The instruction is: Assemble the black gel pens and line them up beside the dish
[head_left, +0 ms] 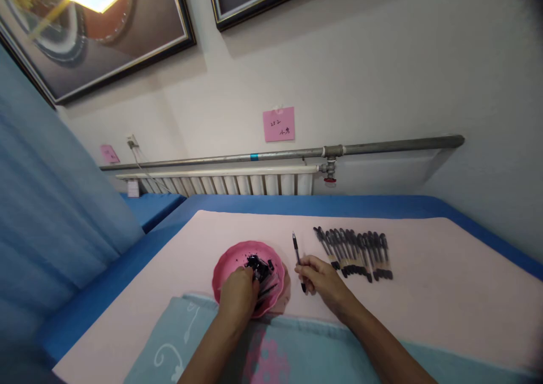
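Between the thumb and fingers of my right hand (316, 275) is a pen (296, 245), its bare tip pointing up and away, with no cap on that end. My left hand (240, 290) reaches into a pink scalloped bowl (219, 271), fingers bent down at the small black parts (259, 264) inside. Whether those fingers grip a part is hidden from me. Clear pen tubes and thin dark refills (268, 289) lie in the bowl's right side. To the right of my right hand, several capped black pens (352, 251) lie side by side in a row.
A pale pink sheet (169, 259) covers the blue table (305, 204). A light blue patterned cloth (190, 327) lies along the near edge under my forearms. Behind stand a white radiator (254, 185) and a metal pipe (382, 145). A blue curtain (55, 203) hangs at left.
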Demonstrator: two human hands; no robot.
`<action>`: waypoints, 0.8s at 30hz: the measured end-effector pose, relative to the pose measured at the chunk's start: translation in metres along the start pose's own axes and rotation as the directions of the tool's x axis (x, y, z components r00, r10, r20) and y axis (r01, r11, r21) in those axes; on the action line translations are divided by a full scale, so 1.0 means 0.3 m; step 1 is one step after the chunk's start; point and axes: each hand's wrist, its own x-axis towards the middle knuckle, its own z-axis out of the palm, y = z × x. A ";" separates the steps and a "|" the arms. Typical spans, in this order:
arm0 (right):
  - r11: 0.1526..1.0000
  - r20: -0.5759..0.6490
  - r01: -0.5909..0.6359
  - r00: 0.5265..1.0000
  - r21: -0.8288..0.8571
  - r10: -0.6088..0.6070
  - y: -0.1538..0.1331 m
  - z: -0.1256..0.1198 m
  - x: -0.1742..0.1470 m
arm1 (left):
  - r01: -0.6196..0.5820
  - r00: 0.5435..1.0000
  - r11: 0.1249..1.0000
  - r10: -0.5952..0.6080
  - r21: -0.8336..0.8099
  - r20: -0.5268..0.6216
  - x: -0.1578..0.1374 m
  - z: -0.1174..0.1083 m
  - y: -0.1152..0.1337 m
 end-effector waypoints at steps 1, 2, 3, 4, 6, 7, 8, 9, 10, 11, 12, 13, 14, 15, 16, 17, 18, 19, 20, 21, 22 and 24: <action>1.000 0.010 0.005 1.000 -0.002 -0.005 -0.010 0.001 -0.007 | 0.006 1.000 0.997 -0.005 -0.075 0.007 -0.004 -0.013 -0.002; 1.000 0.026 0.011 1.000 -0.005 -0.010 -0.023 0.004 -0.017 | 0.037 0.999 0.978 -0.032 -0.206 0.030 -0.007 -0.027 -0.004; 1.000 0.048 0.018 0.999 -0.007 -0.018 -0.040 0.009 -0.031 | 0.098 0.995 0.919 -0.078 -0.383 0.066 -0.011 -0.040 -0.006; 1.000 0.077 0.029 0.997 -0.008 -0.028 -0.058 0.018 -0.048 | 0.179 0.984 0.800 -0.136 -0.573 0.117 -0.013 -0.051 -0.009; 0.999 0.146 0.048 0.988 -0.010 -0.046 -0.097 0.044 -0.089 | 0.311 0.945 0.456 -0.243 -0.834 0.219 -0.016 -0.070 -0.017; 0.998 0.194 0.055 0.980 -0.015 -0.051 -0.113 0.060 -0.111 | 0.336 0.926 0.308 -0.280 -0.890 0.253 -0.017 -0.078 -0.021; 0.998 0.248 0.051 0.968 -0.033 -0.041 -0.127 0.077 -0.130 | 0.340 0.913 0.203 -0.304 -0.918 0.271 -0.018 -0.084 -0.024; 0.997 0.300 0.055 0.953 -0.054 -0.037 -0.136 0.094 -0.148 | 0.337 0.906 0.138 -0.317 -0.931 0.280 -0.019 -0.089 -0.026; 0.995 0.343 0.060 0.939 -0.077 -0.030 -0.142 0.109 -0.161 | 0.334 0.904 0.101 -0.315 -0.937 0.289 -0.020 -0.093 -0.026; 0.993 0.374 0.061 0.927 -0.097 -0.021 -0.144 0.121 -0.171 | 0.331 0.906 0.078 -0.306 -0.940 0.293 -0.023 -0.097 -0.025; 0.992 0.395 0.065 0.918 -0.112 -0.016 -0.142 0.130 -0.176 | 0.327 0.908 0.064 -0.296 -0.943 0.295 -0.027 -0.099 -0.023; 0.990 0.407 0.069 0.913 -0.122 -0.014 -0.139 0.136 -0.179 | 0.321 0.911 0.056 -0.289 -0.945 0.293 -0.031 -0.101 -0.020; 0.989 0.411 0.074 0.912 -0.128 -0.015 -0.134 0.139 -0.178 | 0.314 0.914 0.055 -0.287 -0.948 0.287 -0.036 -0.101 -0.017; 0.988 0.410 0.083 0.912 -0.131 -0.022 -0.130 0.138 -0.177 | 0.309 0.917 0.059 -0.285 -0.949 0.281 -0.040 -0.101 -0.013; 0.986 0.408 0.100 0.912 -0.132 -0.038 -0.125 0.137 -0.174 | 0.306 0.919 0.068 -0.282 -0.950 0.275 -0.045 -0.100 -0.011; 0.984 0.405 0.116 0.913 -0.134 -0.053 -0.122 0.134 -0.172 | 0.304 0.922 0.081 -0.277 -0.949 0.271 -0.048 -0.098 -0.009; 0.983 0.404 0.127 0.912 -0.136 -0.062 -0.119 0.131 -0.171 | 0.301 0.925 0.092 -0.273 -0.949 0.266 -0.051 -0.096 -0.009; 0.982 0.404 0.133 0.912 -0.137 -0.067 -0.117 0.128 -0.170 | 0.297 0.927 0.100 -0.269 -0.950 0.261 -0.053 -0.093 -0.009; 0.981 0.407 0.138 0.911 -0.139 -0.071 -0.117 0.127 -0.169 | 0.291 0.929 0.103 -0.269 -0.951 0.255 -0.054 -0.090 -0.010; 0.980 0.410 0.140 0.909 -0.140 -0.071 -0.118 0.125 -0.169 | 0.285 0.930 0.105 -0.270 -0.953 0.249 -0.055 -0.087 -0.011; 0.980 0.414 0.143 0.907 -0.142 -0.072 -0.119 0.125 -0.169 | 0.281 0.931 0.105 -0.272 -0.954 0.244 -0.054 -0.084 -0.013; 0.976 0.420 0.160 0.904 -0.151 -0.083 -0.125 0.124 -0.171 | 0.278 0.932 0.109 -0.272 -0.954 0.240 -0.052 -0.080 -0.016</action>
